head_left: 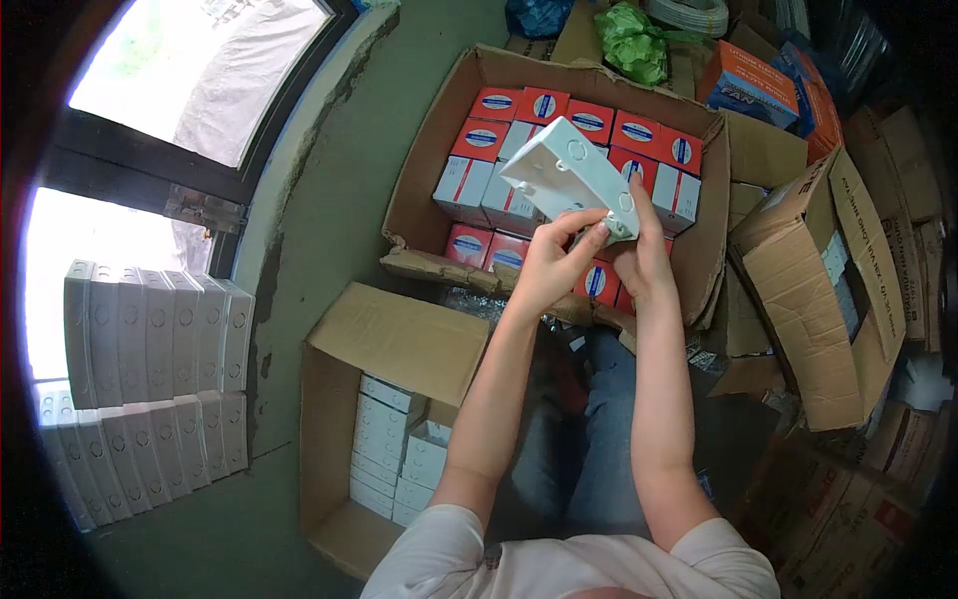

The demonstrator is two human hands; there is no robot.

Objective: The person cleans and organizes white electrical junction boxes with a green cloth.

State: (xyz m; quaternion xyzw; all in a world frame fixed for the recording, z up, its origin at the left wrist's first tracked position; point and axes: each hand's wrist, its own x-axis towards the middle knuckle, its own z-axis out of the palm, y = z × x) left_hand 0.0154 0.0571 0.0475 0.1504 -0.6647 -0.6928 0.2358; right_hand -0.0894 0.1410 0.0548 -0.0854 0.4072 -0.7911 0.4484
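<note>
A white plastic electrical back box [589, 170], open-sided with round knockouts, is held tilted in the air in front of me. My left hand [561, 256] pinches its lower edge with thumb and fingers. Around its right side and lower corner wrap the fingers of my right hand [644, 240]. Beneath the box stands a large open carton [559, 70] filled with small red-and-white boxes [484, 138].
An open carton [394, 324] at lower left holds stacked white boxes [384, 434]. More white boxes [160, 329] are stacked in rows by the window. On the right lie opened cartons [813, 290], a fan box [748, 85] and a green plastic bag [634, 45].
</note>
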